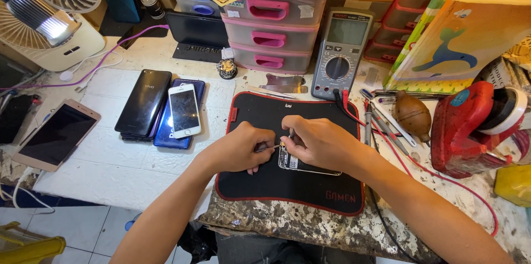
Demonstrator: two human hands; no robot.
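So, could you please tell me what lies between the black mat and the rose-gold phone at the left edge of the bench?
In the head view, a small white phone lies on stacked dark phones between the black mat and the rose-gold phone; otherwise bare white bench.

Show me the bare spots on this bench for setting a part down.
Free: white bench top between the gold phone and black red-edged mat; also the mat's near strip. Crowded: right side around the red tool and probes.
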